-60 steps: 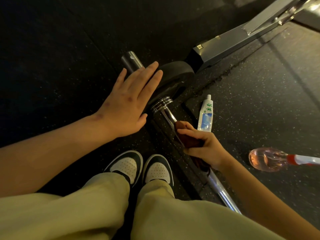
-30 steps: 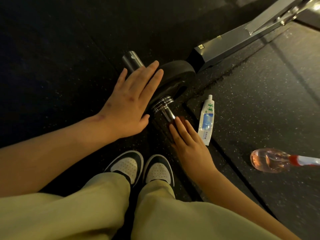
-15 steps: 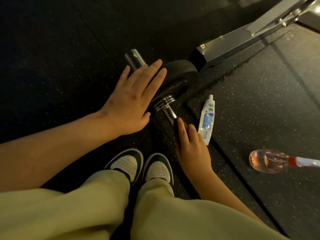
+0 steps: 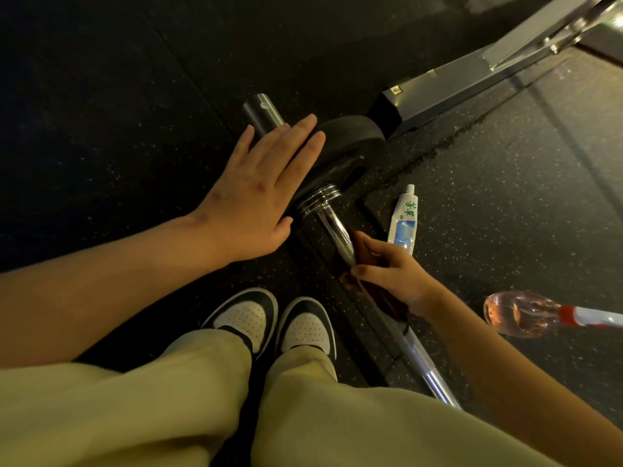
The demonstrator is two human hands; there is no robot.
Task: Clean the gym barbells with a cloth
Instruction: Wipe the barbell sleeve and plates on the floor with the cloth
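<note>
Right hand: fingers curled round dark cloth, wrapped on barbell shaft.
Left hand: flat, fingers straight, pressing weight plate beyond the grip.
Tube: just right of grip.

Single head-worn view, steeply downward, close over the floor.

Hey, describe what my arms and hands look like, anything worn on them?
The left forearm and right forearm are bare, no sleeves in view. The left hand and right hand show no gloves, rings or watch. A few small dark marks dot the back of the left hand and its wrist.
</note>
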